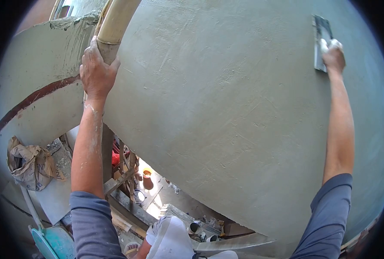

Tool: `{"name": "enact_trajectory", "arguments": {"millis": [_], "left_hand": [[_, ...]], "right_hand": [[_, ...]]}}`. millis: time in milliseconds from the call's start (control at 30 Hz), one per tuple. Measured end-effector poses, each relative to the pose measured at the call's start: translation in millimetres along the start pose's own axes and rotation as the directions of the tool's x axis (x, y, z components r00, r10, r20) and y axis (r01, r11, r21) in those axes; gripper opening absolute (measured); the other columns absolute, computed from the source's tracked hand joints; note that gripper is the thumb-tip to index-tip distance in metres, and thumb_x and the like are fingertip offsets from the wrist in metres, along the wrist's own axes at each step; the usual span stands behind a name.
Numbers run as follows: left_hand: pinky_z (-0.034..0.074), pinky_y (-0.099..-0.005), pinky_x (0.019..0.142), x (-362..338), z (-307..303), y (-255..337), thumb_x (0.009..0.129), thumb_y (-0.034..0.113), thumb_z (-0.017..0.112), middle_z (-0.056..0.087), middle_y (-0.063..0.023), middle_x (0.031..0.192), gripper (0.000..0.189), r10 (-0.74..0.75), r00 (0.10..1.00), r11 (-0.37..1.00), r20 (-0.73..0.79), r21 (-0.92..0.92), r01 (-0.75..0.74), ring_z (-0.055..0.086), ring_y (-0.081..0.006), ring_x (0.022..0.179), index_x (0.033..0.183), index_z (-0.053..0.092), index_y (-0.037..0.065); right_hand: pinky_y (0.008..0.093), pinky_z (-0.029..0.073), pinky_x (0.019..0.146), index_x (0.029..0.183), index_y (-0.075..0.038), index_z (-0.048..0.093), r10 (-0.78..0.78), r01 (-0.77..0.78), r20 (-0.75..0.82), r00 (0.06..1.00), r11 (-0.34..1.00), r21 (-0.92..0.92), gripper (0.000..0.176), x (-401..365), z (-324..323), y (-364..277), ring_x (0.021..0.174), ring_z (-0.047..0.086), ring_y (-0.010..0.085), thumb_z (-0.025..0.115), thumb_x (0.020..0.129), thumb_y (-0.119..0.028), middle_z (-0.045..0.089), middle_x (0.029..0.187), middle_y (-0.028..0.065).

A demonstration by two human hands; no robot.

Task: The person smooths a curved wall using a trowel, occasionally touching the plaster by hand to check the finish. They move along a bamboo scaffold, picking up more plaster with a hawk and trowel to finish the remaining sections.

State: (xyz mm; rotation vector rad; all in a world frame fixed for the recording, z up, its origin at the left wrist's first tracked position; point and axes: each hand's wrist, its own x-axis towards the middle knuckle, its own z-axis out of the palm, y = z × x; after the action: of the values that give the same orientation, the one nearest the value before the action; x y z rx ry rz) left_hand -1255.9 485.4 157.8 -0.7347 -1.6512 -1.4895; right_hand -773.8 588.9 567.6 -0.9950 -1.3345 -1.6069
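My left hand [98,71] is raised at the upper left, its fingers wrapped round a thick bamboo pole [118,21] that runs up out of view. At the far upper right, my right hand [333,56] grips a plastering trowel [322,26]. The trowel's long rectangular blade stands nearly upright against the wall; its handle is mostly hidden by my fingers. Grey wet-looking plaster covers the wall [218,112], with scratches and rough patches across it. Both arms are stretched out, and the left forearm has plaster smears.
A crumpled cement bag [32,166] lies at the left, above a teal basin [56,241]. Below the wall's slanting lower edge is a drop, with bamboo scaffolding [131,170] and an orange bucket [147,173] far down. Pipes [195,228] and planks lie near my knees.
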Motion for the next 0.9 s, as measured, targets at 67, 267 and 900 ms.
{"name": "enact_trajectory", "arguments": {"millis": [67, 267, 900], "left_hand": [[0.046, -0.0477, 0.091, 0, 0, 0, 0.076, 0.033, 0.075, 0.055, -0.0138, 0.117, 0.083, -0.002, 1.0, 1.0, -0.004, -0.002, 0.002, 0.056, -0.0322, 0.11, 0.144, 0.036, 0.007], [0.047, -0.0478, 0.09, 1, 1, 1, 0.075, 0.033, 0.076, 0.055, -0.0134, 0.117, 0.084, -0.002, 1.0, 1.0, -0.007, 0.014, 0.002, 0.056, -0.0317, 0.11, 0.144, 0.036, 0.007], [0.047, -0.0479, 0.091, 1, 3, 0, 0.077, 0.038, 0.073, 0.056, -0.0144, 0.122, 0.081, 0.033, 0.999, 0.999, -0.035, 0.03, -0.032, 0.057, -0.0326, 0.112, 0.142, 0.038, 0.006]], "right_hand": [[0.0509, 0.052, 0.081, 0.101, -0.004, 0.064, 0.152, -0.144, 0.078, 0.985, 0.985, -0.096, 0.046, -4, -12, 33, 0.099, 0.064, 0.0397, 0.056, 0.09, -0.047, 0.064, 0.106, 0.023], [0.0461, 0.05, 0.079, 0.1, 0.0, 0.063, -0.112, 0.105, 0.009, 0.994, 0.956, 0.273, 0.038, -61, -14, 8, 0.092, 0.063, 0.0399, 0.062, 0.091, -0.037, 0.064, 0.102, 0.0212], [0.0363, 0.052, 0.062, 0.103, 0.008, 0.061, -0.736, 0.673, 0.044, 0.676, 0.64, 0.369, 0.033, -336, -76, -146, 0.079, 0.063, 0.0268, 0.059, 0.08, -0.015, 0.063, 0.086, 0.0182]]}}
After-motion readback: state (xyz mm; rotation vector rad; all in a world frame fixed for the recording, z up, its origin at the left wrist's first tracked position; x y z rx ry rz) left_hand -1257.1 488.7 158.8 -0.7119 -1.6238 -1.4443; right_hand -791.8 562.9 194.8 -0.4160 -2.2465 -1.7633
